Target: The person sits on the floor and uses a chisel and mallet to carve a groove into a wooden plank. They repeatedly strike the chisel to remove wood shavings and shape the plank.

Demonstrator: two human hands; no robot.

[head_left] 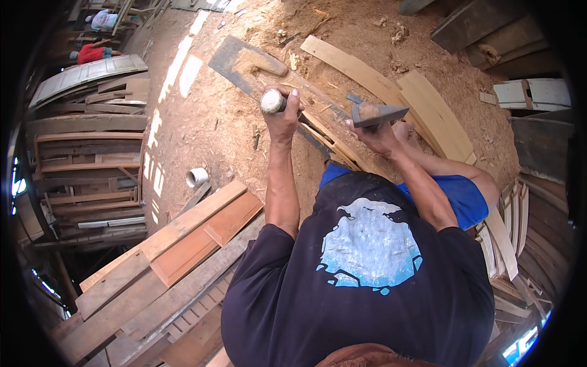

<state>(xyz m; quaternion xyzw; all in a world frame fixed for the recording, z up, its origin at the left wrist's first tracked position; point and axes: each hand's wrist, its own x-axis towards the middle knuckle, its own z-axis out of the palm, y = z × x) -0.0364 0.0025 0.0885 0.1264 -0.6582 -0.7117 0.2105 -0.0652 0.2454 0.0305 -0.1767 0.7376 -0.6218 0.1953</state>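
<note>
Step in hand, as judged: hand-tool woodwork over a low plank; the next move seems to call for a firm grip and steady placing.

- Stacked boards (211, 203): at left, well apart from both hands.
- Dark plank (231, 56): running beyond and beneath the hands.
- Left hand (282, 121): fingers wrapped round a round-ended tool (272, 101), pale end up.
- Narrow wood strip (334, 140): between the hands, below them; contact unclear.
- Right hand (378, 138): gripping a dark wedge-shaped piece (385, 115); fingers partly hidden.
- Curved boards (437, 110): beyond, rightward.
</note>
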